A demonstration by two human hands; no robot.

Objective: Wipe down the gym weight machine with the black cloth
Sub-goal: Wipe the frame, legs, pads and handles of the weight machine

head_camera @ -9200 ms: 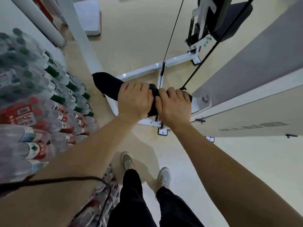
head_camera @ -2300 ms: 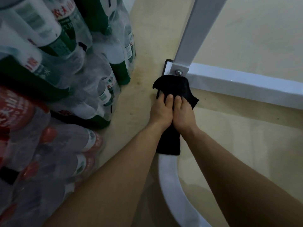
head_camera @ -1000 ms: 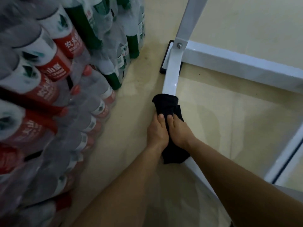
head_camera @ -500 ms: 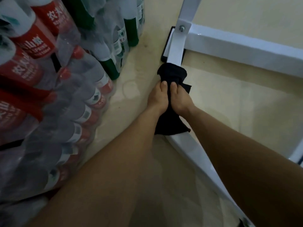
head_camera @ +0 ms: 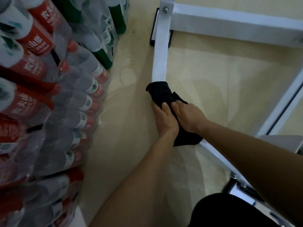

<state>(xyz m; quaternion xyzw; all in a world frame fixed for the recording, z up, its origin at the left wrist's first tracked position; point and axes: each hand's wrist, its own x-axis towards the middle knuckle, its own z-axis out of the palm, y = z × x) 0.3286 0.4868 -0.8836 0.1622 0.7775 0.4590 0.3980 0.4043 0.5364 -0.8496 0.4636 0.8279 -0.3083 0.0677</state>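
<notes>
I see the black cloth [head_camera: 161, 92] wrapped over the white floor bar [head_camera: 159, 63] of the weight machine, about midway along the bar's visible length, with one loose end trailing out beneath my wrists. My left hand [head_camera: 164, 118] and right hand [head_camera: 188, 117] sit side by side on it, thumbs touching. The fingers of both curl down round the cloth and the bar under it, so both have a closed grip on the cloth.

Beyond the cloth the bar runs away from me to a corner joint, where a bolt [head_camera: 165, 9] shows and a black foot pad [head_camera: 153, 30] lies flat on the floor [head_camera: 127, 128]. A white cross bar [head_camera: 229, 28] leads off to the right from that joint.

To the left, near the bar but apart from it, stand shrink-wrapped packs of water bottles [head_camera: 49, 95] with red and green labels. My black-trousered knee [head_camera: 221, 212] shows at the bottom edge.
</notes>
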